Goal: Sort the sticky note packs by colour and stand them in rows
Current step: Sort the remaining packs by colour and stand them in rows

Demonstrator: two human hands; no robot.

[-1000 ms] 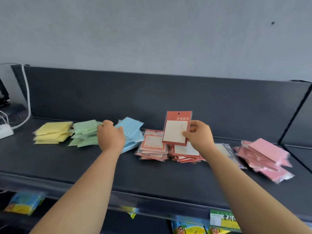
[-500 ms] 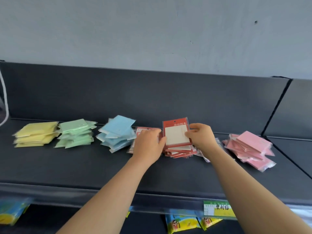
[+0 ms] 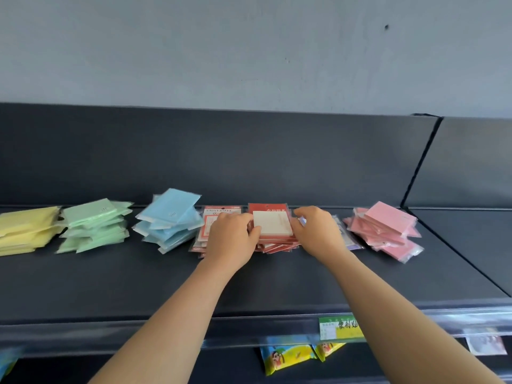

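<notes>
Loose piles of sticky note packs lie flat along a dark shelf [image 3: 277, 278]: yellow [image 3: 25, 231], green [image 3: 94, 223], blue [image 3: 170, 218], two red-carded piles, and pink [image 3: 385, 230]. The right red pile [image 3: 273, 227] has a cream pad on a red card on top. My left hand [image 3: 231, 239] grips this pile's left side, covering much of the left red pile [image 3: 214, 217]. My right hand [image 3: 315, 231] holds its right side. A pale pile behind my right hand is mostly hidden.
The shelf's dark back panel [image 3: 249, 156] rises behind the piles, with a grey wall above. A green and yellow price label [image 3: 339, 327] sits on the shelf's front rail. Cartoon-printed packets [image 3: 288, 356] hang below. A second shelf section [image 3: 471, 245] joins on the right.
My right hand has lowered the red-carded pack from upright onto the right red pile. My left hand has moved from the blue pile across to that pile's left side.
</notes>
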